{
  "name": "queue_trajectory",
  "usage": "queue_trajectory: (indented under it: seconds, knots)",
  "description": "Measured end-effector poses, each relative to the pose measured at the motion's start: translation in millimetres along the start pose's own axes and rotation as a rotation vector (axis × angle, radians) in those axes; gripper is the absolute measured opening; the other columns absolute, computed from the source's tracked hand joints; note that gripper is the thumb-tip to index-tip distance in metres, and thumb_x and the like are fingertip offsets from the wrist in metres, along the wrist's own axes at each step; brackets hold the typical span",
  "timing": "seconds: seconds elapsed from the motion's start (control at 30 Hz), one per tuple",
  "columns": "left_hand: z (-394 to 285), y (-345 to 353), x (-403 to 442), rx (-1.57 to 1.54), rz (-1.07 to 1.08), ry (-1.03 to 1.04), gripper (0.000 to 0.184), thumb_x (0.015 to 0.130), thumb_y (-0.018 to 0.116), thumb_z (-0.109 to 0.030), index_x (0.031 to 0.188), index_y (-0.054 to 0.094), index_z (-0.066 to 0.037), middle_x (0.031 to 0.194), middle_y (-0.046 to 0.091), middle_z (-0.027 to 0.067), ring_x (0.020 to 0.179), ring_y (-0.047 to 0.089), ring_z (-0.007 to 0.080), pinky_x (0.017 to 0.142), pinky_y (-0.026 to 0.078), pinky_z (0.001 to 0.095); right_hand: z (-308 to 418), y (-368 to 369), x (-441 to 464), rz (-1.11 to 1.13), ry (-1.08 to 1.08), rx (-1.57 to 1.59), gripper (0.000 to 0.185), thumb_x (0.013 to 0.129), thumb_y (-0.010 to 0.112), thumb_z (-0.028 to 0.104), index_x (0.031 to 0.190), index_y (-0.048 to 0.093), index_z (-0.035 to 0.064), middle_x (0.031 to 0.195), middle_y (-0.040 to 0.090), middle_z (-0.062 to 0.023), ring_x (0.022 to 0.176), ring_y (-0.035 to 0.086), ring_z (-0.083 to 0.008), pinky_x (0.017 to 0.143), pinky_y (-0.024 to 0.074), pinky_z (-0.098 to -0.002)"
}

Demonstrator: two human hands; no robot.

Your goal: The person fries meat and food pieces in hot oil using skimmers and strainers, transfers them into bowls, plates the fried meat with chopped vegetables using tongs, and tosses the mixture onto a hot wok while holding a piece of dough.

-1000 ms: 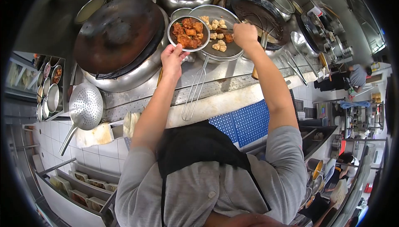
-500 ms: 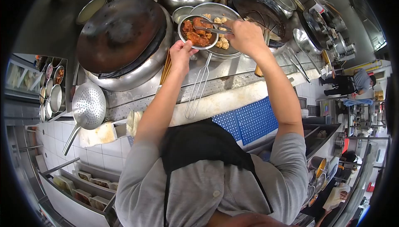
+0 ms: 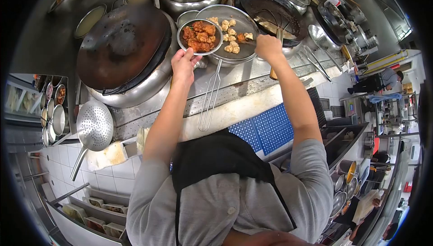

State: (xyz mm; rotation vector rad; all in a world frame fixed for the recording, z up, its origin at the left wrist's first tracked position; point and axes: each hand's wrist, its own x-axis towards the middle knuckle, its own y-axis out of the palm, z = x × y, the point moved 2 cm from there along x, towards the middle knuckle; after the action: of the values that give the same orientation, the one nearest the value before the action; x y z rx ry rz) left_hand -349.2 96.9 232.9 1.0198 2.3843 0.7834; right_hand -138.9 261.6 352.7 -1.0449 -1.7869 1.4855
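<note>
My left hand grips the rim of a small metal bowl, thumb on the near edge. Glossy red-brown fried pieces fill the bowl, tilted a little over the left side of a wide mesh strainer. Pale golden fried pieces lie scattered in the strainer, whose long wire handle points toward me. At the strainer's right edge my right hand is closed round the tongs, now mostly hidden by the hand. One reddish piece shows just left of that hand, apparently at the tongs' tips.
A large dark wok covers the left burner; another wok stands at the back right. A perforated ladle hangs over the front edge at left. Spare tongs lie at right. Another person stands far right.
My right hand moved with the tongs from above the small bowl to the strainer's right side. The bowl shifted slightly left, and a reddish piece now shows over the strainer.
</note>
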Motion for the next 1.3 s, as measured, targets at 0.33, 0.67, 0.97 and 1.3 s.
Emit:
queue_trajectory:
  seconds: [0.33,0.67,0.97,1.3]
  knots:
    - [-8,-12,-9,0.038,0.034,0.026,0.024,0.096,0.06,-0.01,0.073,0.053,-0.007,0.079,0.057,0.0019,0.071,0.057,0.0108,0.067,0.058,0.0317,-12,-12,-14,-0.139,0.097,0.071,0.025,0.079,0.064,0.018,0.1,0.071,0.007,0.098,0.071,-0.017,0.094,0.07,-0.0322,0.083,0.0552,-0.0424]
    - [-11,-21,-6,0.125,0.123,-0.071,0.017,0.096,0.058,-0.008,0.079,0.056,-0.005,0.082,0.062,0.005,0.072,0.061,0.0135,0.068,0.058,0.0319,16,-104,-73,-0.297,-0.146,0.088,0.034,0.08,0.072,0.022,0.114,0.071,0.0185,0.094,0.07,-0.014,0.09,0.068,-0.0305,0.078,0.0542,-0.0433]
    - [-21,-10,-26,0.257,0.262,-0.123,0.009,0.096,0.058,-0.01,0.093,0.063,-0.004,0.091,0.068,0.0047,0.08,0.065,0.0116,0.073,0.057,0.0287,48,-121,-104,-0.242,-0.286,0.01,0.036,0.081,0.07,0.018,0.116,0.067,0.0105,0.096,0.07,-0.0146,0.091,0.067,-0.0314,0.079,0.0535,-0.0439]
    - [-11,55,-90,0.204,0.527,-0.309,0.01,0.097,0.056,-0.01,0.093,0.063,-0.004,0.094,0.069,0.0055,0.082,0.066,0.0119,0.074,0.057,0.0287,-23,-27,-217,-0.638,0.097,0.949,0.041,0.088,0.068,0.024,0.121,0.063,0.0001,0.096,0.069,-0.0192,0.078,0.067,-0.0246,0.071,0.0508,-0.035]
